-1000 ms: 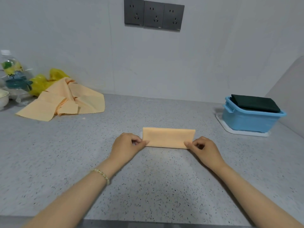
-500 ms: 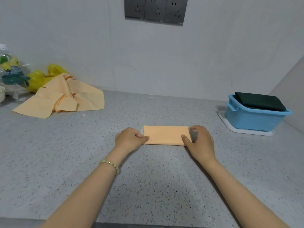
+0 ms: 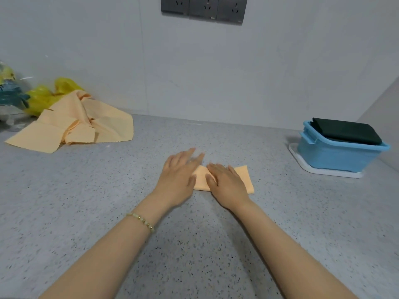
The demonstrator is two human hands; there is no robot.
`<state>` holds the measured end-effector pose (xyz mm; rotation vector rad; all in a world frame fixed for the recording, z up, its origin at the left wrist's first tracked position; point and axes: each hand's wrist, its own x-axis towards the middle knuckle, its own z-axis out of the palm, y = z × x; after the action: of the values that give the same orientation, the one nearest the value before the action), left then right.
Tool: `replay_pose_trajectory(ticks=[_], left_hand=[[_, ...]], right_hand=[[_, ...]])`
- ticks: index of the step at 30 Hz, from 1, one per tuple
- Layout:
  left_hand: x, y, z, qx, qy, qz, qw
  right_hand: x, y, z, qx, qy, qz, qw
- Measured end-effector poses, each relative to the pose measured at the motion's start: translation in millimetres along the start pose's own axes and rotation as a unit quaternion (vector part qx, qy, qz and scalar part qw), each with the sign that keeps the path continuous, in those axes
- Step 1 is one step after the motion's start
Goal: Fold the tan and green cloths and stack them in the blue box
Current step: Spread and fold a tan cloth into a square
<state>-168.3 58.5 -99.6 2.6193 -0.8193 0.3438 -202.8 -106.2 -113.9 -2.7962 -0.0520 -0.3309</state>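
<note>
A folded tan cloth (image 3: 245,176) lies flat on the speckled grey counter (image 3: 108,201) at the middle. My left hand (image 3: 180,174) rests palm down over its left end, fingers spread. Pressing flat on the cloth's middle is my right hand (image 3: 226,183). Neither hand grips anything. At the far left lies a loose heap of unfolded tan cloths (image 3: 73,126). The blue box (image 3: 336,155) stands at the right on a white tray (image 3: 323,171), with a folded dark green cloth (image 3: 345,130) on top inside it.
A yellow plastic bag (image 3: 46,94) and a clear bottle with a teal part (image 3: 9,98) sit by the wall at the far left. Grey wall sockets (image 3: 204,7) are mounted above. A side wall (image 3: 386,117) rises just right of the box.
Both hands let go of the cloth's ends and moved onto it, now lying flat with open palms. The camera tilted down and shifted left.
</note>
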Motion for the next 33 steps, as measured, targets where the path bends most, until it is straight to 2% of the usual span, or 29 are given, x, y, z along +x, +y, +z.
replay_pose_trajectory(ticks=[2,5,8,14,18,24,27,29,31,33], left_hand=[[8,4,9,0.055,-0.069,0.028,0.996],[10,3,20,0.046,-0.146,-0.003,0.988],[10,0,24,0.027,-0.159,-0.009,0.987],[12,2,22,0.022,-0.165,-0.017,0.986],[11,0,21,0.035,-0.172,-0.014,0.984],[12,1,22,0.027,-0.19,-0.009,0.981],[14,7,16,0.043,-0.203,-0.015,0.978],[16,12,11,0.067,-0.206,-0.018,0.976],[19,18,6,0.1,-0.202,-0.019,0.974],[22,27,2,0.142,-0.188,-0.012,0.972]], right_hand=[[0,1,2,-0.006,-0.001,-0.003,1.0],[0,2,2,-0.019,-0.002,-0.007,1.0],[3,4,3,-0.027,-0.019,-0.012,0.999],[4,11,-6,-0.05,-0.105,-0.015,0.993],[-9,37,-21,-0.085,-0.114,0.012,0.99],[-28,67,-36,-0.07,-0.132,0.054,0.987],[-34,64,-42,-0.035,-0.109,0.075,0.991],[-41,63,-48,0.032,-0.061,0.12,0.99],[-45,62,-58,0.126,0.006,0.184,0.975],[-49,61,-70,0.168,0.042,0.24,0.955]])
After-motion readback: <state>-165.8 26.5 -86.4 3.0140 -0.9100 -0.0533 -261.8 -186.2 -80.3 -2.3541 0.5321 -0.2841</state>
